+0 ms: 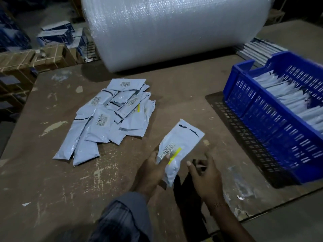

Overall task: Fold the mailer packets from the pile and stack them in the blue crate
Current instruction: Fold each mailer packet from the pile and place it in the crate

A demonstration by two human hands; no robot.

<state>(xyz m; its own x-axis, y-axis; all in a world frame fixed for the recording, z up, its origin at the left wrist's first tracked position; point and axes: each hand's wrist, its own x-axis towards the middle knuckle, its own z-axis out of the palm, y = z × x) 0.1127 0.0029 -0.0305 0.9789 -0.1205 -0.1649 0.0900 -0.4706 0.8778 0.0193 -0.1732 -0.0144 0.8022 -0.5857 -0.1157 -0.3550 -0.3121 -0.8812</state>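
A pile of light-blue mailer packets (111,117) lies on the brown table, left of centre. My left hand (153,169) grips one packet (176,149) with a barcode label and a yellow strip, thumb on top; the packet lies unfolded, tilted up to the right. My right hand (203,169) hovers just right of that packet with fingers loosely spread and holds nothing. The blue crate (262,109) stands at the right edge with a row of folded packets (293,100) inside it.
A large roll of bubble wrap (174,30) lies across the back of the table (52,172). Flat stacked mailers (260,48) sit behind the crate. Cardboard boxes (35,58) and blue cartons (57,34) stand beyond the table's left edge.
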